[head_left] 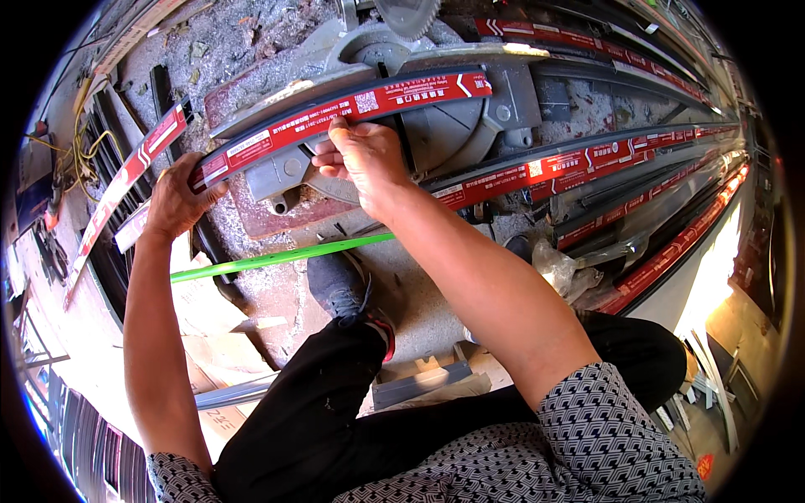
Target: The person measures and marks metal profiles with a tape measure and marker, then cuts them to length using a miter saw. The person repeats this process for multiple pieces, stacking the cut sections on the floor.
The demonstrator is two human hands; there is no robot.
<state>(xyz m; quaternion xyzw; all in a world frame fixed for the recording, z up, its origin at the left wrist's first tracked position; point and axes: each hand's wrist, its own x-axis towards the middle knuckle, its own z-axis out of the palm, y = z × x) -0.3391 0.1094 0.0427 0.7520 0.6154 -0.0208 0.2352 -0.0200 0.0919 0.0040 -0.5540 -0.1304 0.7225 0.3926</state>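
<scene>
One held profile (323, 109), red label (392, 97), white lettering (433, 91)

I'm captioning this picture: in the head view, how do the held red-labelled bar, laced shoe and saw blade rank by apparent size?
1. Held red-labelled bar, largest
2. Laced shoe
3. Saw blade, smallest as visible; the frame cuts it off

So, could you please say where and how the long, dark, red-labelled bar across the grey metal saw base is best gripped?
Probably by the left stretch of the bar, wrapped from the left: it is narrow and juts past the saw base, away from the toothed circular blade. The left hand holds it there.
</scene>
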